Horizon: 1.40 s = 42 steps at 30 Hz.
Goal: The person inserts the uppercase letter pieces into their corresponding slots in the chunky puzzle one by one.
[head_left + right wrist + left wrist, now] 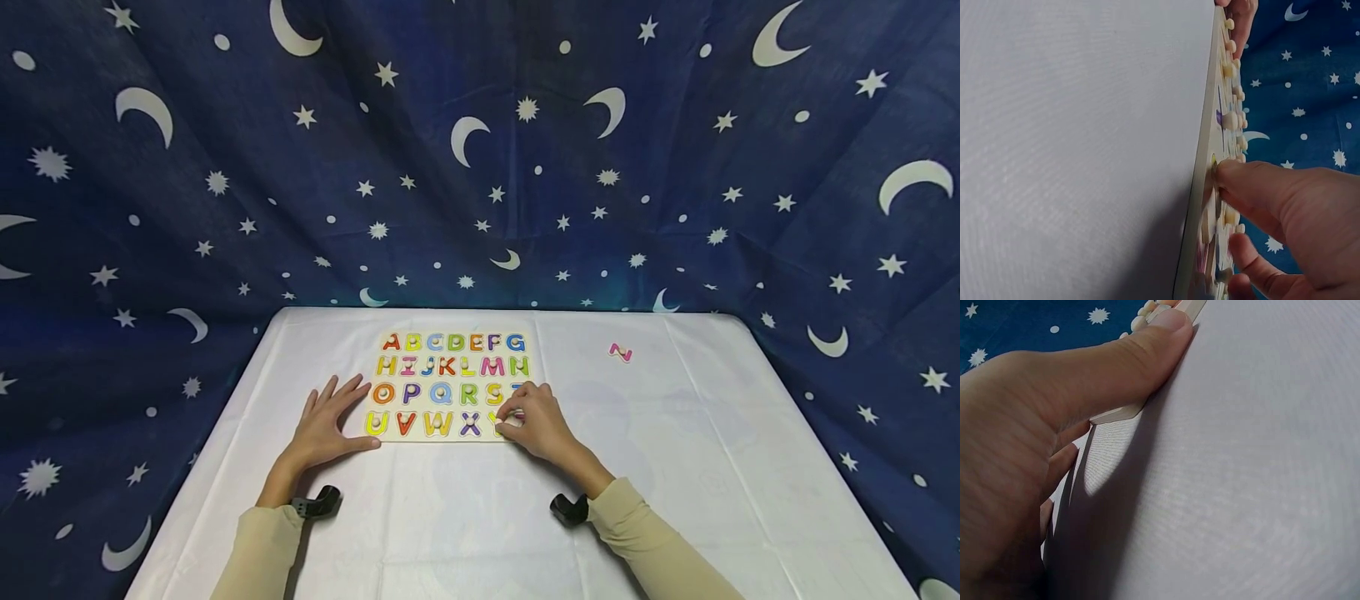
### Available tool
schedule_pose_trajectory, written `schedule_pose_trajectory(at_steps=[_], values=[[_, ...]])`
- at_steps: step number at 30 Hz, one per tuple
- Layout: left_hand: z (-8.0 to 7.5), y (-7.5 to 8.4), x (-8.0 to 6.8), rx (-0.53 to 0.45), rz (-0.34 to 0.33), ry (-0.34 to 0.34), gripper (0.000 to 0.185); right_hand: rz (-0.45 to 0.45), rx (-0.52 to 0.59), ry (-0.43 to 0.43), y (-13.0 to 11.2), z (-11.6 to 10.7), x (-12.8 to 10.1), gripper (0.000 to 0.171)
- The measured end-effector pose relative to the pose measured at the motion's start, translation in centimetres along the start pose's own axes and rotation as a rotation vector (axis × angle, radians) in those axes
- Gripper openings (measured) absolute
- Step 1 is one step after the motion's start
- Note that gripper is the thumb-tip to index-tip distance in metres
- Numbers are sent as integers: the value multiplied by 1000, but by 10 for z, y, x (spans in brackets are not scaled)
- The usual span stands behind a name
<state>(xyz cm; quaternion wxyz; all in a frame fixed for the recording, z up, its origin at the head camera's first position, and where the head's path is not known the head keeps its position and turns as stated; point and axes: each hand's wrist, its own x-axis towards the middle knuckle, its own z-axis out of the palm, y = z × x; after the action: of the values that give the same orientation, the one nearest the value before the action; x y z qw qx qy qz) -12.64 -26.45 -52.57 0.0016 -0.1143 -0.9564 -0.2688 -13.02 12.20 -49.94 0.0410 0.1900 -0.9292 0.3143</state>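
Note:
A wooden alphabet puzzle board (455,433) lies on the table, its colourful letter pieces each topped by a small knob. My left hand (324,425) steadies the board's left side, fingers spread and thumb along the lower left corner. In the left wrist view the thumb (1141,359) touches the board's edge. At the lower right corner, my right hand (542,423) pinches the yellow letter Y piece (495,422) at its place in the bottom row. The fingers partly cover that piece and the letters beside it. Its yellow edge (1214,160) shows under the thumb in the right wrist view.
A pink letter Z piece (620,352) lies on the white tablecloth (675,467), right of the board. Behind the table hangs a dark blue curtain (420,150) with moons and stars. A black wrist camera (321,502) sits on each wrist.

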Motion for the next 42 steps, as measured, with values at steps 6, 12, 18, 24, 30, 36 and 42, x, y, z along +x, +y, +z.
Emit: schedule_pose_trajectory(at_steps=[6, 12, 18, 24, 30, 36, 42], values=[[0, 1, 1, -9, -2, -3, 103, 2, -34, 8, 0, 1, -1, 12], [0, 0, 0, -4, -3, -1, 103, 16, -28, 10, 0, 2, -1, 12], [-1, 0, 0, 1, 8, 5, 104, 8, -11, 9, 1, 3, -1, 13], [0, -1, -1, -6, 12, 12, 105, -23, 2, 7, 4, 3, -2, 14], [2, -2, -1, -5, 16, 16, 104, -51, 97, -56, 16, -11, 0, 24], [1, -1, -1, 0, 12, 8, 105, -59, 140, -29, 49, -42, 8, 38], [0, -1, -1, 10, 13, 9, 104, -31, 81, 83, 96, -74, 16, 41]])
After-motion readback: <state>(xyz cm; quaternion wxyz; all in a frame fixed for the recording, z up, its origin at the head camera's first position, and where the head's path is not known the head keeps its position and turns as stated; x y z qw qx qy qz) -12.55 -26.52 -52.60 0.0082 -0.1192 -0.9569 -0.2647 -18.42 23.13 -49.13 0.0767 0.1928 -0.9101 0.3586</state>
